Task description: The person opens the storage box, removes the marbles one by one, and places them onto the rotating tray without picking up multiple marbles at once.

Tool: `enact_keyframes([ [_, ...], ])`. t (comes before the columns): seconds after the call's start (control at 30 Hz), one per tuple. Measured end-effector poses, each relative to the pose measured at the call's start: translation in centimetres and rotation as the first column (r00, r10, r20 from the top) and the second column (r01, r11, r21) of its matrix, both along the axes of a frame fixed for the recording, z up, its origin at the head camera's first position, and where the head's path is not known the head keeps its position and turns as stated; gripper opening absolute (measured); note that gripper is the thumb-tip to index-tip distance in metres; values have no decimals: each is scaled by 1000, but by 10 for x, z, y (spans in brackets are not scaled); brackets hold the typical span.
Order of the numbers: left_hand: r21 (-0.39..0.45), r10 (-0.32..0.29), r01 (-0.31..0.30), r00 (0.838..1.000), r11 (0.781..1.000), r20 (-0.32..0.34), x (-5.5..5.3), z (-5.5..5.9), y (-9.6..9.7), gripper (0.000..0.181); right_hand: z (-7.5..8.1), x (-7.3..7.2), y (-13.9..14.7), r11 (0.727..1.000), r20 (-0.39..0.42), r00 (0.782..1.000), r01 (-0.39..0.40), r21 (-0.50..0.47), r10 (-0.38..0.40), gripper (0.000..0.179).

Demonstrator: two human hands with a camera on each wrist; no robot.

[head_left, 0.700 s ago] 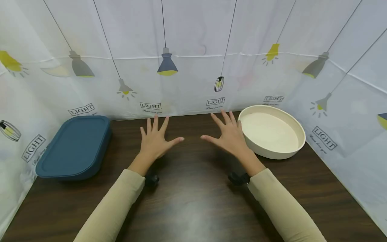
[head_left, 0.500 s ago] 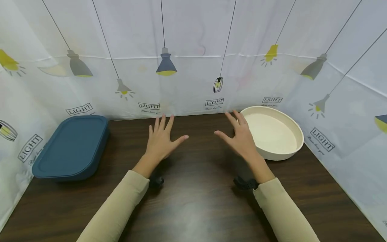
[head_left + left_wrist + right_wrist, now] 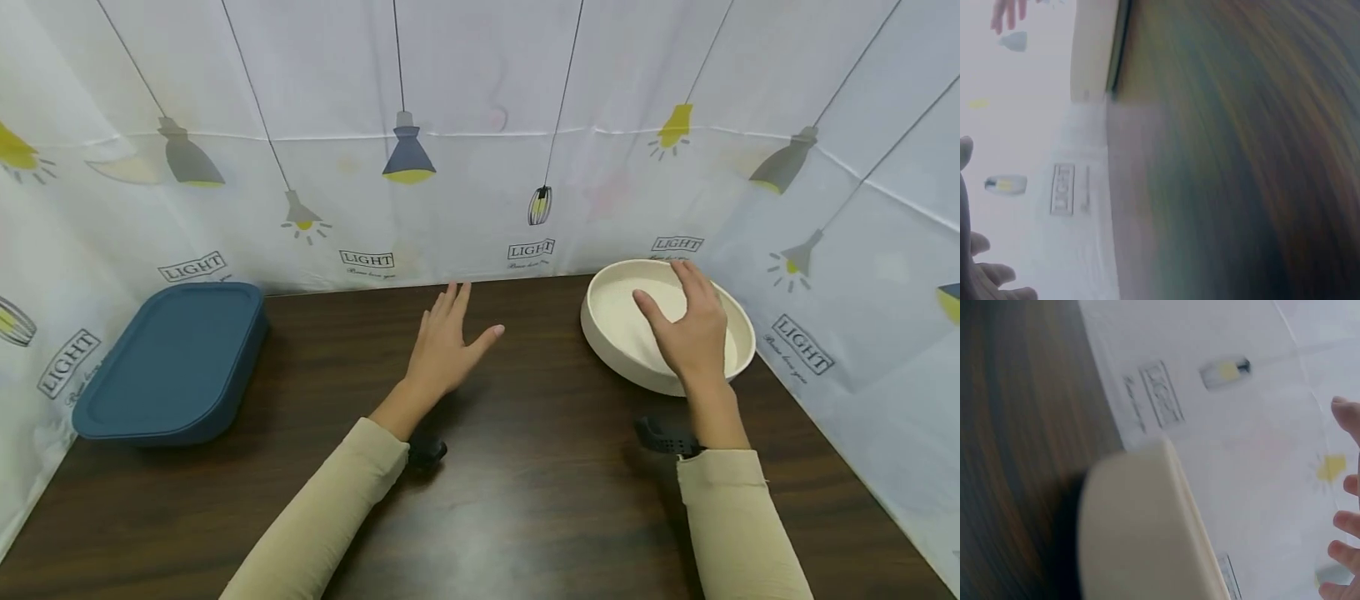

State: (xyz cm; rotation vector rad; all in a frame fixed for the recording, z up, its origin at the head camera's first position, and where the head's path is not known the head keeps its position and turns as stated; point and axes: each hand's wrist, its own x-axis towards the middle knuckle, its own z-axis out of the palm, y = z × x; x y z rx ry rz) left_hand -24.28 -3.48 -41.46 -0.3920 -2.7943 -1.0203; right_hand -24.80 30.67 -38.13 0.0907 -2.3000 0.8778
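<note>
At the back right of the table stands a round cream dish (image 3: 622, 333) with low walls; its inside shows bare where visible. My right hand (image 3: 693, 329) hovers over it, thumb and fingers spread apart, covering part of the dish in the head view. The right wrist view shows the dish's outer wall (image 3: 1141, 531) close by, with the fingertips (image 3: 1347, 522) at the right edge. Over the middle of the table, my left hand (image 3: 446, 350) is held with straight fingers and the thumb out, holding nothing. In the left wrist view only its fingertips (image 3: 996, 274) show.
A blue lidded box (image 3: 172, 362) sits at the left of the dark wooden table (image 3: 510, 483). White curtains (image 3: 480, 67) printed with lamps enclose the table at the back and on both sides.
Both hands have moved to the right. The right hand has gone from beside the cream dish to over it, while the left has shifted a shorter way across the table.
</note>
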Motion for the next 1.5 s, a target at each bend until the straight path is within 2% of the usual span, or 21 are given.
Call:
enact_keyframes([
  [0.13,64,-16,14,1000,998,27,-3,-5,15,90,0,2,21,999,47,998,41,-26,-40,71],
  [0.27,123,-6,-2,998,992,64,-6,-10,27,90,-4,1,37,997,70,996,60,-49,-56,69],
  [0.47,217,-3,-15,997,976,82,-4,-10,32,83,-1,3,41,999,72,997,35,-27,-33,68],
  [0.57,250,11,-21,999,968,42,-1,-8,18,78,3,3,31,1000,78,997,-8,-24,10,66],
  [0.67,285,49,-32,997,958,-55,4,-4,-9,71,8,5,12,996,92,993,-71,-55,76,64],
  [0.77,321,106,-45,978,946,-177,12,3,-43,61,13,8,-15,973,111,975,-173,-155,191,61],
  [0.83,346,164,-72,955,936,-247,21,10,-69,54,15,10,-38,932,123,950,-250,-262,289,58],
  [0.9,362,235,-117,924,925,-301,32,16,-95,50,13,13,-64,871,115,919,-309,-382,377,55],
  [1.03,386,399,-255,844,887,-359,55,26,-154,46,2,21,-118,759,85,878,-355,-546,471,50],
  [1.1,403,486,-340,800,850,-351,68,30,-184,43,-5,26,-144,725,73,869,-359,-588,489,49],
  [1.13,409,526,-381,779,829,-342,74,32,-199,42,-8,28,-156,707,68,864,-361,-609,499,48],
  [1.2,415,613,-478,730,774,-302,83,34,-225,41,-13,31,-179,663,45,856,-365,-654,515,47],
  [1.33,420,751,-642,636,642,-176,92,31,-270,46,-20,37,-221,591,14,848,-358,-723,530,48],
  [1.4,424,801,-702,590,572,-104,93,28,-286,48,-22,39,-241,571,16,846,-346,-745,533,50],
  [1.47,416,827,-746,561,520,-27,96,25,-299,50,-26,42,-259,563,30,844,-330,-758,536,54],
  [1.5,406,834,-763,552,503,3,97,24,-304,51,-28,43,-267,559,39,841,-323,-764,539,56],
])
